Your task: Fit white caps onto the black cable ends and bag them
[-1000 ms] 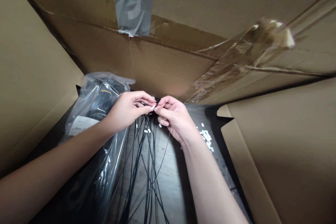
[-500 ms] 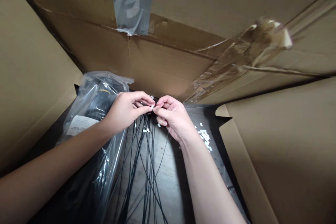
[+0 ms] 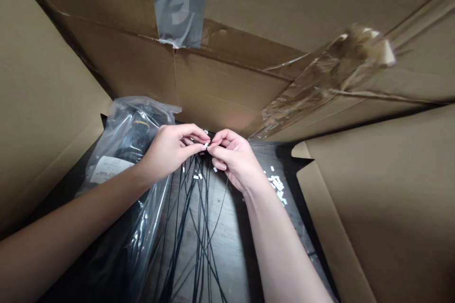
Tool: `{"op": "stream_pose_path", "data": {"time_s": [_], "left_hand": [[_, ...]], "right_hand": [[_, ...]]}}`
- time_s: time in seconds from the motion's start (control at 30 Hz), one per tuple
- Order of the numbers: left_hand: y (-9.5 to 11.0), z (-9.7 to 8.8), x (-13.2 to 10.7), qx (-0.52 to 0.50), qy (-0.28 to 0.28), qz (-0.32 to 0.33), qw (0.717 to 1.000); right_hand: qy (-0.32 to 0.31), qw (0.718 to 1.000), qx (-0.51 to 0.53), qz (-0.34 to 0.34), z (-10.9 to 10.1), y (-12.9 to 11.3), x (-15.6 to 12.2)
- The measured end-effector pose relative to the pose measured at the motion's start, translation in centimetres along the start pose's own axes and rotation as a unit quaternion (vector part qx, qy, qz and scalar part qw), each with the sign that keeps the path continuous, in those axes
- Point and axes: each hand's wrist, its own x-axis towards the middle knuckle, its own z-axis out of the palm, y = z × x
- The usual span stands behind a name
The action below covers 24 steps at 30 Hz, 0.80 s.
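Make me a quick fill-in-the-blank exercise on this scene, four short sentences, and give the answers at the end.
The thin cables running below the left hand and right hand are ____.
The plastic bag lies on the ____ side of the view.
The flaps around the hands are made of ____.
The label on the bag is ____.

black; left; cardboard; white
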Motion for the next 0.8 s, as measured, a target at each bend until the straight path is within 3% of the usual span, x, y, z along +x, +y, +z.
{"op": "stream_pose_path", "data": {"time_s": [0.8], "left_hand": [[0.25, -0.05, 0.0, 0.039, 0.025, 0.022, 0.999]], "right_hand": [[0.017, 1.0, 0.001, -0.008, 0.04, 0.25, 0.21]]}}
